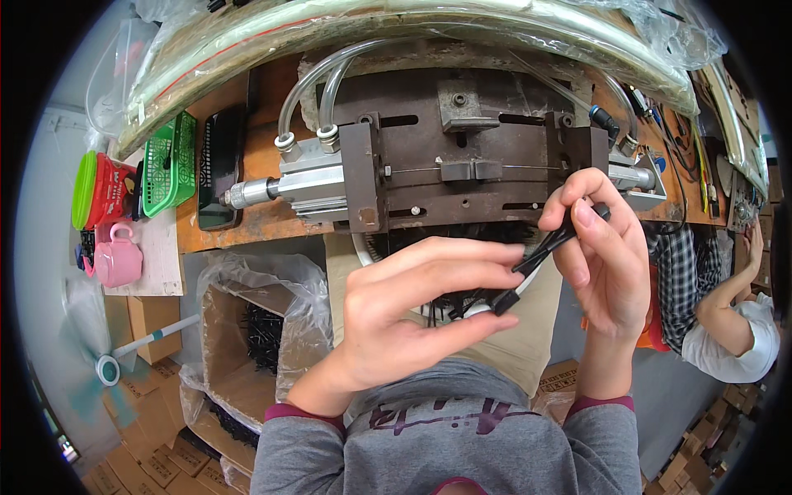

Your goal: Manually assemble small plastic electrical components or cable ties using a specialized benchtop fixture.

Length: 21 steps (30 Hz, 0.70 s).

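My left hand (412,293) is closed, thumb against fingers, with a small black plastic piece (505,302) at its fingertips. My right hand (609,256) pinches a slim black plastic part (554,242) between thumb and forefinger. That part slants down to the left, and its thin end reaches the fingertips of my left hand. Just beyond both hands stands a dark metal fixture (462,191) with a small block (470,171) at its middle. Under my hands is a white-rimmed round container (363,247) of black parts, mostly hidden by them.
Silver air cylinders (313,183) with clear hoses flank the fixture. At left are a green basket (169,165), a black tray (221,169), a pink mug (118,257) and a plastic-lined carton (223,318) holding black parts. Another person (730,330) sits at far right.
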{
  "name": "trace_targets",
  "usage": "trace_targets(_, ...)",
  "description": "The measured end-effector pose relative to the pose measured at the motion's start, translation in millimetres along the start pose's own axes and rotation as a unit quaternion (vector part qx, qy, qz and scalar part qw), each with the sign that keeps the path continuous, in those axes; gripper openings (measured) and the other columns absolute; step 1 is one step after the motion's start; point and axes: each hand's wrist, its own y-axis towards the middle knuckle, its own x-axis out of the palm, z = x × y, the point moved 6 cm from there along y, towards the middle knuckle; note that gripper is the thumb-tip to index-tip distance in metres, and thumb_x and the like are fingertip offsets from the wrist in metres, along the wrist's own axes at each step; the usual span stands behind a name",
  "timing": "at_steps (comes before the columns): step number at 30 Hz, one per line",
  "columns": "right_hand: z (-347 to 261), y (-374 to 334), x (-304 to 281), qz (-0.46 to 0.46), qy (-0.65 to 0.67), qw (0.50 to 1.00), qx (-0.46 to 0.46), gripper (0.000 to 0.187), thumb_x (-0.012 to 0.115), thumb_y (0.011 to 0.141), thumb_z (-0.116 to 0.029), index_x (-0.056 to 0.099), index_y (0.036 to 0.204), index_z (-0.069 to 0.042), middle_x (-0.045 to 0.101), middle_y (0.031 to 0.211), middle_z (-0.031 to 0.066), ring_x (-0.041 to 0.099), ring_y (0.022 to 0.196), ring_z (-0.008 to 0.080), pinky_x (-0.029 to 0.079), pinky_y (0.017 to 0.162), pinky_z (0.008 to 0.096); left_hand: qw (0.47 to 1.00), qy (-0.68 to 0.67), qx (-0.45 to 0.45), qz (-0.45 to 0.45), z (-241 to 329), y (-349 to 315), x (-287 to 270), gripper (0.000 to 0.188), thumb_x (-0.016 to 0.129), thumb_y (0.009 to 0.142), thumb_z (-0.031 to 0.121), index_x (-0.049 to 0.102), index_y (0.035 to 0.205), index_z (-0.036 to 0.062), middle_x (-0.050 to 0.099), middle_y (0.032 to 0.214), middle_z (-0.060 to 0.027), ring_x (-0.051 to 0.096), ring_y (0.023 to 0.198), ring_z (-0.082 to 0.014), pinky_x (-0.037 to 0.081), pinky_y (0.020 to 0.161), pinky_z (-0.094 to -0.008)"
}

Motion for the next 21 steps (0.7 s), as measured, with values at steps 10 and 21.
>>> trace_targets(10, -0.7, 9.3, -1.0, -0.012, 0.013, 1.000, -0.013, 0.022, 0.053, 0.101, -0.008, 0.053, 0.119, 0.004, 0.069, 0.104, 0.0211, 0.057, 0.056, 0.0096, 0.047, 0.051, 0.0216, 0.993, -0.111, 0.001, -0.033, -11.4, -2.8, 2.3, 0.040, 0.091, 0.059, 0.003, 0.077, 0.097, -0.0028, 0.068, 0.111, -0.0244, 0.072, 0.097, -0.0308, 0.059, 0.083, -0.0354)
trace_targets(21, -34.3, -9.7, -10.6, 0.167, -0.217, 0.928, -0.253, 0.042, 0.056, 0.099, -0.003, 0.046, 0.139, 0.006, 0.071, 0.101, 0.0152, 0.055, 0.057, 0.0094, 0.046, 0.054, 0.0207, 0.938, 0.333, 0.090, 0.039, 4.2, -4.8, -4.0, 0.032, 0.083, 0.066, 0.005, 0.077, 0.097, 0.0020, 0.069, 0.122, -0.0120, 0.062, 0.084, -0.0220, 0.051, 0.071, -0.0332)
